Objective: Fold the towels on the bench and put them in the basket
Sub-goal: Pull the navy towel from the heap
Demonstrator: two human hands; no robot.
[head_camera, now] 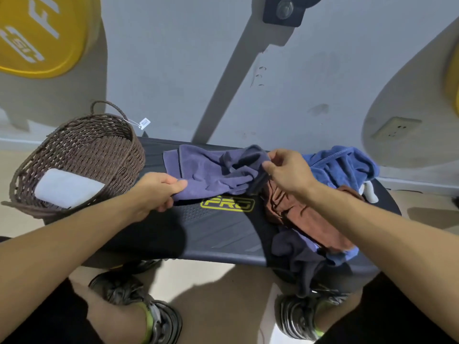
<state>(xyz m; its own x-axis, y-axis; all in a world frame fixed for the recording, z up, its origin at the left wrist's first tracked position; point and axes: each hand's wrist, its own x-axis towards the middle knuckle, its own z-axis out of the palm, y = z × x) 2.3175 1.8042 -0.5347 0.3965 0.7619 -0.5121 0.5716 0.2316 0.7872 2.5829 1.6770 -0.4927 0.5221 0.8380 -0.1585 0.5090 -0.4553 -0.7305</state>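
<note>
Purple towel (213, 170) — both hands pinching.

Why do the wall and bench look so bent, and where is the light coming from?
Head view: a wide-angle lens bows the bench and stretches both forearms at the edges. Light comes from behind and above, throwing long shadows of the rack and plates up the wall. The purple towel and both hands, left and right, are fairly sharp; the shoes are smeared.

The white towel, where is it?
In the head view, the white towel lies folded inside the brown basket, which stands at the left end of the bench, just left of the left hand.
</note>
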